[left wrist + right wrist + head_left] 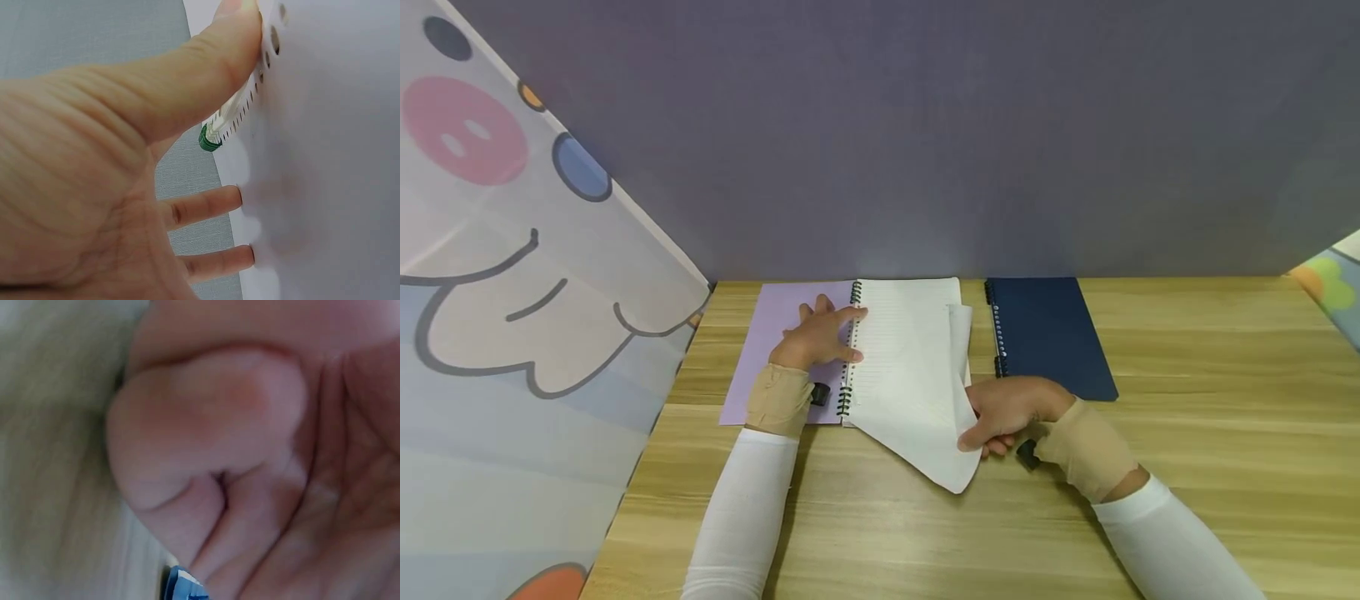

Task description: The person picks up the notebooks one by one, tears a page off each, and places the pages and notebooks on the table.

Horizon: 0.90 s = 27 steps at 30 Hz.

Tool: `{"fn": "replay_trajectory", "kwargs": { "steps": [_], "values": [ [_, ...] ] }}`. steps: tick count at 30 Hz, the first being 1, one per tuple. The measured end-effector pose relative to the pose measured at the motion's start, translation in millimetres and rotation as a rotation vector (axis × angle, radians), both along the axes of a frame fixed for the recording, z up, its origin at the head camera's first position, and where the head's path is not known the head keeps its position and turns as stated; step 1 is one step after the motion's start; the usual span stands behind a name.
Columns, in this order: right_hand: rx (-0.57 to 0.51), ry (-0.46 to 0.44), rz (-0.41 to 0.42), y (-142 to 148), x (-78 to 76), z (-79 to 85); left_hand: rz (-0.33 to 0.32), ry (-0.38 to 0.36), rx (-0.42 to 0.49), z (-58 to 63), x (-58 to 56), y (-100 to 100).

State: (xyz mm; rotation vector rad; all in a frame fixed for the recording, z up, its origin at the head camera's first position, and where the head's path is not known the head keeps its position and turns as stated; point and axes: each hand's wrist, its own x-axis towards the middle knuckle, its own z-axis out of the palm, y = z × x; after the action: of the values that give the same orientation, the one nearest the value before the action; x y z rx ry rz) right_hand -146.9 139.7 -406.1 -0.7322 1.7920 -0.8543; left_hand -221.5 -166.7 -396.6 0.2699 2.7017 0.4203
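Note:
A spiral notebook (898,350) lies open on the table, its lilac cover (751,367) folded out to the left and its ruled white pages to the right. Across the green coil binding rests my left hand (816,337), fingers spread, with thumb and index fingertip on the paper's punched edge. My right hand (1011,412) pinches the lower right side of a notebook page (925,433) between thumb and curled fingers. That page is bent, its bottom corner hanging past the notebook's lower edge. The right wrist view shows the curled fingers from the palm side; the page is hidden there.
Right of the open notebook lies a closed dark blue spiral notebook (1052,337), near my right hand. A grey wall (970,142) stands along the far edge of the wooden table (1210,400). At the left side hangs a cartoon-printed panel (550,333).

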Motion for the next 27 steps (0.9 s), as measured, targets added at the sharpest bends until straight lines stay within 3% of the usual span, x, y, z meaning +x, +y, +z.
{"fn": "replay_trajectory", "kwargs": {
  "steps": [13,21,27],
  "values": [
    [0.038,0.042,-0.106,35.4,5.0,-1.8,-0.027,0.015,0.004,1.7,-0.2,-5.0],
    [-0.134,0.136,-0.158,36.5,4.0,-8.2,-0.039,0.017,0.002,-2.4,0.9,-6.2],
    [-0.178,0.255,-0.268,34.5,20.6,-7.2,-0.034,0.03,-0.02,-5.2,0.3,-6.1]
  ]
}}
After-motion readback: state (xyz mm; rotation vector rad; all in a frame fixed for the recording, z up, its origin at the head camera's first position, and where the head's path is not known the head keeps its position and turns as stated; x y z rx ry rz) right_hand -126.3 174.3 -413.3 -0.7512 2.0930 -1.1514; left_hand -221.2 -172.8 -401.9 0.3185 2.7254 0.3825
